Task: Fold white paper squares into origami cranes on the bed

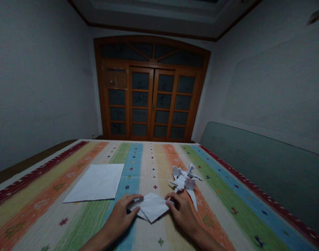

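A folded piece of white paper (pixel 152 206), roughly diamond-shaped with a point toward me, lies low over the striped tablecloth between my hands. Its left corner is pinched between the thumb and fingers of my left hand (pixel 125 209). On the opposite side, my right hand (pixel 179 209) grips the right corner the same way. Just beyond my right hand sits a cluster of folded white paper figures (pixel 185 179), with pointed tips sticking out several ways. To the left of my left hand lies a flat stack or sheet of white paper (pixel 96 183).
The table wears a colourful striped tablecloth (pixel 70 223) with small stitched motifs. Along the right side runs a pale green bench back or board (pixel 253 146). Wooden doors with glass panes (pixel 153 104) stand beyond the far table edge, between white walls.
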A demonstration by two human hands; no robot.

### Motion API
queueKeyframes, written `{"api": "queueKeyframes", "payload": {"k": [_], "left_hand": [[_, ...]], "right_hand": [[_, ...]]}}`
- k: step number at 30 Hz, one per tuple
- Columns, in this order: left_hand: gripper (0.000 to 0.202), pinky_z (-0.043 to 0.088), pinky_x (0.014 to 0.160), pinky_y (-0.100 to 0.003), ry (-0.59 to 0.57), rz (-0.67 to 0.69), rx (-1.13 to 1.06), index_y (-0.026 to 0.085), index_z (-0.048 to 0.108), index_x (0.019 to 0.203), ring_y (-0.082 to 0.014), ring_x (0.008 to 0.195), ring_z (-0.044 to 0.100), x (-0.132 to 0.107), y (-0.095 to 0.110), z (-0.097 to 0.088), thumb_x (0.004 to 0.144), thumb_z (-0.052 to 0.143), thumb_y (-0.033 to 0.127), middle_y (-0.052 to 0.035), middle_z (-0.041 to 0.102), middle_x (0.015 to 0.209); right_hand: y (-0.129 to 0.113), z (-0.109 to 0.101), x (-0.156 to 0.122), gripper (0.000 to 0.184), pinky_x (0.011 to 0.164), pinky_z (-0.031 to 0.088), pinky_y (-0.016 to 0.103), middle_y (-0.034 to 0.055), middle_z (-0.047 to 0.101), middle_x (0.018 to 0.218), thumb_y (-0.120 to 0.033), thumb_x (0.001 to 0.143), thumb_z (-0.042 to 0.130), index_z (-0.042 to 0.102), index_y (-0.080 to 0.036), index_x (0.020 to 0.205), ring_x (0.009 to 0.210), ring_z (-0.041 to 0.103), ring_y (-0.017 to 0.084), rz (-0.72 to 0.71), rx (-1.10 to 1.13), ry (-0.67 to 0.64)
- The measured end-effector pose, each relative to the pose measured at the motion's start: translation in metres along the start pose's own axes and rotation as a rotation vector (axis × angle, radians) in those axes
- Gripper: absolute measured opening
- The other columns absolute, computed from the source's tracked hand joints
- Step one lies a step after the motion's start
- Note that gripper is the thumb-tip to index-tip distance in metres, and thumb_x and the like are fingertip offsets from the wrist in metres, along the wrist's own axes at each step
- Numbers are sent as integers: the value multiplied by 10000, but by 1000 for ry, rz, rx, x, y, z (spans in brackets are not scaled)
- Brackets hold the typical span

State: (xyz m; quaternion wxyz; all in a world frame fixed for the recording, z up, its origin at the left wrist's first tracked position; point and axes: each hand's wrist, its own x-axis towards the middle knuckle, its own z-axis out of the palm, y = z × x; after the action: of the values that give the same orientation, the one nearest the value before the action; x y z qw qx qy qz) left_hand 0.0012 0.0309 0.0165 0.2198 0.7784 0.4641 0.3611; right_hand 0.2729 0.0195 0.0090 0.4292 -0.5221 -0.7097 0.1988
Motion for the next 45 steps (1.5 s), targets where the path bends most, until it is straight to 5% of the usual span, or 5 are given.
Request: {"api": "queueKeyframes", "payload": {"k": [4, 9, 14, 29, 45], "left_hand": [[183, 563, 823, -408, -21, 138, 201, 253, 793, 892, -271, 921, 660, -2, 2, 3, 871, 636, 160, -67, 717, 909], [236, 555, 953, -477, 20, 367, 338, 243, 746, 1004, -311, 1133, 610, -9, 1, 7, 880, 609, 95, -97, 704, 1146], [243, 612, 860, -420, -39, 513, 356, 252, 723, 1084, -282, 1056, 667, -10, 0, 10, 954, 571, 114, -84, 761, 1132], [238, 620, 882, -411, -80, 484, 335, 245, 717, 1105, -273, 1058, 683, -11, 4, 7, 945, 586, 126, -91, 746, 1181], [250, 617, 877, -414, -121, 483, 365, 218, 702, 1127, -276, 1053, 673, -10, 7, 6, 943, 578, 103, -99, 749, 1156]], "right_hand": [[4, 2, -3, 169, 776, 525, 376, 92, 770, 877, -255, 899, 571, 725, -190, 921, 828, 703, 278, -14, -92, -6], [6, 4, -5, 127, 838, 539, 402, 114, 743, 955, -188, 906, 570, 693, -188, 936, 919, 697, 293, -76, -177, -6], [1, 5, -8, 165, 899, 534, 429, 125, 699, 1020, -140, 906, 557, 691, -199, 984, 995, 668, 303, -114, -241, 14], [0, 7, -7, 162, 828, 550, 401, 108, 687, 947, -203, 947, 522, 681, -217, 916, 917, 671, 286, -152, -128, 94], [13, 15, 1, 287, 762, 617, 384, 138, 698, 1024, -360, 815, 633, 660, -186, 1042, 877, 699, 278, 96, 377, 264]]}}
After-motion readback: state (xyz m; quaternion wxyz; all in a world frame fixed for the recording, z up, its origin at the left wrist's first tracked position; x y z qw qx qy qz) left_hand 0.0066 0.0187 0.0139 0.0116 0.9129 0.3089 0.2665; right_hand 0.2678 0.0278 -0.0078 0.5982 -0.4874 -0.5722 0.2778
